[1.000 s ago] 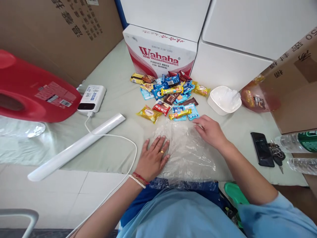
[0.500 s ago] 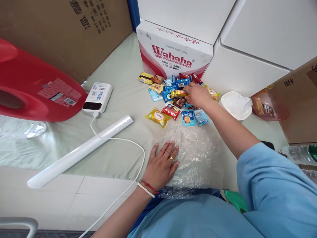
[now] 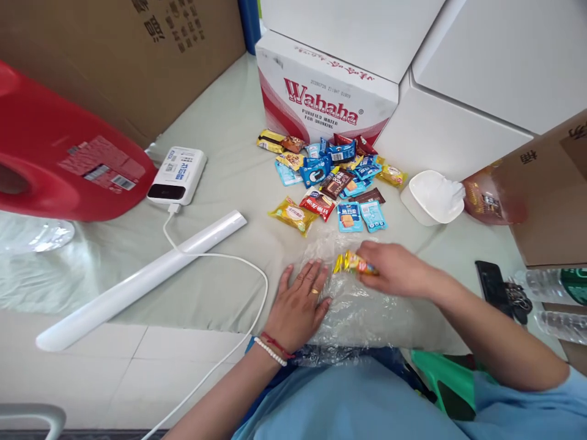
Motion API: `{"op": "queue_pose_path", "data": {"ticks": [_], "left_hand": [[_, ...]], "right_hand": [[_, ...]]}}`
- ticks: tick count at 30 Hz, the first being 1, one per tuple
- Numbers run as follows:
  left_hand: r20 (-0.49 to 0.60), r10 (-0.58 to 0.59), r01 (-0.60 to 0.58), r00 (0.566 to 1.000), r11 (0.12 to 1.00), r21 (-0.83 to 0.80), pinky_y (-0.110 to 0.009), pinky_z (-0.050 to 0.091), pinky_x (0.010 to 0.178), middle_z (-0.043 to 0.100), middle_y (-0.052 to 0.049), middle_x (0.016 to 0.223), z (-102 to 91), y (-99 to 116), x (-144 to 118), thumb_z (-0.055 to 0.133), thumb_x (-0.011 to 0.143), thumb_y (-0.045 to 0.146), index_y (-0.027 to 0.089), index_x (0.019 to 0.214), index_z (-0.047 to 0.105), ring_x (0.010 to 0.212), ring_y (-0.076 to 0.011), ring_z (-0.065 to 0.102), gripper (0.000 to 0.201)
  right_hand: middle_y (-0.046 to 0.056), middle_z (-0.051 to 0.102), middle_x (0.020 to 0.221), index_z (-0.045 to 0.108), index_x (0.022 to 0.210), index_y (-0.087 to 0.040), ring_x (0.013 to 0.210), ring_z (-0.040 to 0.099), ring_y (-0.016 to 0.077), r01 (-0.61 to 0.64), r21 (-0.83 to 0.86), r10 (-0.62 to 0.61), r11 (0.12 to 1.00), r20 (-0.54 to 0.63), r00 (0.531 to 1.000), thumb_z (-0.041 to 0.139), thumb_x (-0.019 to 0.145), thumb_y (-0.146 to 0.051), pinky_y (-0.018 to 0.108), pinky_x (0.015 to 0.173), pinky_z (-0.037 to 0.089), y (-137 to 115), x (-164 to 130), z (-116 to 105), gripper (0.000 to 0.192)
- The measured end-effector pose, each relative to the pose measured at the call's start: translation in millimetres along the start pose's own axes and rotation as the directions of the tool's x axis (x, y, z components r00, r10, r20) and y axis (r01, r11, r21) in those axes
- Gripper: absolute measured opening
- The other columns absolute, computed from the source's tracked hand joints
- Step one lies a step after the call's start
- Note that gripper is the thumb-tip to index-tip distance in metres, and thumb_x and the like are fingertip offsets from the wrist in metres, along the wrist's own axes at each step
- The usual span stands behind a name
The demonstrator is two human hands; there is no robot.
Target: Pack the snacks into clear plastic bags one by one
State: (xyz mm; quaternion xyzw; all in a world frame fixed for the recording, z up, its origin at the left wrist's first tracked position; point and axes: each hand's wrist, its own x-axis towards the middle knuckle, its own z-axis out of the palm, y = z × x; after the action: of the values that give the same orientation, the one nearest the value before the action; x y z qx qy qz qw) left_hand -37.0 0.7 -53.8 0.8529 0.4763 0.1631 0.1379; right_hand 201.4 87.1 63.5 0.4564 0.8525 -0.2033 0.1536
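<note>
My left hand (image 3: 300, 302) lies flat with fingers spread on the left edge of a clear plastic bag (image 3: 362, 305) spread on the green cloth. My right hand (image 3: 394, 272) is closed on a yellow snack bar (image 3: 351, 263) and holds it just above the bag. Beyond the bag lies a pile of wrapped snacks (image 3: 332, 177) in blue, yellow, red and brown wrappers, in front of a white and red Wahaha carton (image 3: 325, 98).
A white bowl (image 3: 431, 197) stands right of the snacks. A white power bank (image 3: 178, 177) with its cable (image 3: 238, 263), a long white tube (image 3: 137, 282) and a red container (image 3: 59, 165) are at the left. A black phone (image 3: 490, 282), keys and water bottles (image 3: 557, 284) are at the right. Cardboard boxes surround the cloth.
My right hand reached into the snack pile, took a yellow bar, and drew it back over the plastic bag. My left hand stayed flat on the bag.
</note>
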Motion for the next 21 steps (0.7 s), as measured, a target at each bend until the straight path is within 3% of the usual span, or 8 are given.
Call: {"op": "queue_pose_path", "data": {"ticks": [3, 5, 8, 10, 13, 16, 19, 21], "left_hand": [[-0.041, 0.002, -0.002, 0.999, 1.0, 0.009, -0.055, 0.023, 0.125, 0.044, -0.019, 0.162, 2.1, -1.0, -1.3, 0.05, 0.101, 0.04, 0.007, 0.162, 0.024, 0.15, -0.0298, 0.043, 0.073], [-0.05, 0.018, -0.018, 0.999, 1.0, 0.012, -0.055, 0.022, 0.125, 0.044, -0.02, 0.162, 2.6, -1.2, -2.3, 0.051, 0.1, 0.037, 0.006, 0.162, 0.022, 0.151, -0.0304, 0.042, 0.075], [-0.041, 0.022, -0.022, 0.999, 1.0, -0.003, -0.055, 0.02, 0.126, 0.045, -0.018, 0.162, 2.0, -0.6, -3.1, 0.05, 0.1, 0.036, 0.01, 0.161, 0.028, 0.151, -0.0295, 0.041, 0.07], [-0.03, 0.015, -0.016, 0.999, 1.0, -0.014, -0.055, 0.018, 0.127, 0.047, -0.016, 0.161, 1.4, -0.1, -2.7, 0.048, 0.101, 0.037, 0.012, 0.159, 0.034, 0.151, -0.0291, 0.041, 0.065], [-0.021, 0.007, -0.007, 1.0, 1.0, -0.013, -0.055, 0.018, 0.127, 0.05, -0.014, 0.159, 1.1, 0.5, -1.5, 0.047, 0.101, 0.038, 0.014, 0.156, 0.04, 0.151, -0.0293, 0.042, 0.06], [-0.013, 0.002, -0.002, 1.0, 1.0, -0.004, -0.055, 0.02, 0.127, 0.051, -0.014, 0.158, 0.6, 0.5, -0.7, 0.047, 0.102, 0.039, 0.014, 0.153, 0.046, 0.15, -0.0293, 0.043, 0.057], [0.0, 0.001, -0.001, 1.0, 1.0, -0.006, -0.055, 0.021, 0.127, 0.05, -0.013, 0.159, -0.4, 0.3, -0.9, 0.047, 0.102, 0.04, 0.015, 0.151, 0.048, 0.15, -0.0289, 0.043, 0.055], [0.008, -0.001, 0.001, 1.0, 1.0, -0.01, -0.056, 0.021, 0.127, 0.05, -0.013, 0.159, -0.7, 0.1, -1.2, 0.047, 0.102, 0.04, 0.015, 0.15, 0.049, 0.15, -0.0288, 0.043, 0.055]], "right_hand": [[0.009, 0.067, 0.108, 0.065, 0.107, -0.018, 0.085, 0.066, 0.0211, -0.007, 0.001, 0.006, 1.0, 0.089, 0.996, 0.064, 0.092, -0.03, 0.028, 0.067, 0.04, -21.0, -14.5, 33.3, 0.019], [0.009, 0.067, 0.114, 0.065, 0.117, -0.02, 0.095, 0.067, 0.0233, -0.006, 0.021, 0.005, 1.0, 0.078, 0.997, 0.065, 0.093, -0.033, 0.029, 0.071, 0.043, -23.1, -14.9, 41.9, 0.027], [0.013, 0.063, 0.13, 0.056, 0.139, -0.021, 0.112, 0.064, 0.0274, -0.015, 0.068, 0.019, 0.998, -0.057, 0.998, 0.069, 0.093, -0.046, 0.032, 0.082, 0.047, -10.1, -7.4, 31.0, 0.053], [0.013, 0.065, 0.131, 0.055, 0.143, -0.02, 0.115, 0.063, 0.0277, -0.021, 0.081, 0.035, 0.997, -0.176, 0.984, 0.062, 0.098, -0.049, 0.034, 0.088, 0.047, 5.0, 7.6, 12.7, 0.054], [0.012, 0.069, 0.119, 0.066, 0.13, -0.02, 0.108, 0.064, 0.0273, -0.095, 0.001, 0.09, 0.995, -0.314, 0.945, 0.048, 0.104, -0.035, 0.035, 0.086, 0.046, 29.7, 53.0, -16.5, 0.035], [0.013, 0.064, 0.13, 0.065, 0.133, -0.02, 0.112, 0.061, 0.0292, -0.17, -0.13, 0.104, 0.977, -0.406, 0.908, 0.045, 0.101, -0.019, 0.035, 0.082, 0.046, 50.8, 116.5, -34.1, 0.037], [0.016, 0.06, 0.135, 0.064, 0.134, -0.017, 0.117, 0.056, 0.0318, -0.14, -0.243, 0.043, 0.96, -0.364, 0.93, 0.046, 0.099, -0.015, 0.037, 0.083, 0.046, 64.4, 171.6, -41.2, 0.04], [0.019, 0.06, 0.133, 0.067, 0.129, -0.014, 0.119, 0.052, 0.0339, -0.109, -0.292, 0.009, 0.95, -0.325, 0.946, 0.045, 0.099, -0.016, 0.04, 0.086, 0.045, 68.4, 191.5, -46.3, 0.037]]}}
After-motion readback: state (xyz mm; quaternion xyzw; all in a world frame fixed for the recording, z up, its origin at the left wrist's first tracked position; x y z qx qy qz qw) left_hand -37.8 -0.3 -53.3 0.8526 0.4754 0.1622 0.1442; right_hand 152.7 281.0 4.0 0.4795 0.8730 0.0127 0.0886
